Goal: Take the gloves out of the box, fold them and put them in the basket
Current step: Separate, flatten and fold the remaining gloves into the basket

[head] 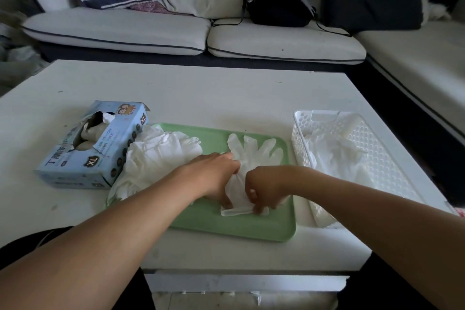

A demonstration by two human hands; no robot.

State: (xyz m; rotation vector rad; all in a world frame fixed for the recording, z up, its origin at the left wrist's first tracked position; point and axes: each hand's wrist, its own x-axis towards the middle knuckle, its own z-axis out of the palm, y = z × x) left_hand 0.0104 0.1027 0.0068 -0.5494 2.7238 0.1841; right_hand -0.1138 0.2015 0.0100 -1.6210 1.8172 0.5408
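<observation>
Glove point(251, 156): 1 on 1 tray point(208, 219), 2 hands pinching.

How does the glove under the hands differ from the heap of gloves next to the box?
The glove is a single one spread flat on the green tray, fingers pointing away; the heap is several gloves crumpled together. The left hand and right hand grip the glove at its cuff end; nothing touches the heap. The heap spills over the tray's left edge against the box. Both are thin and whitish.
</observation>
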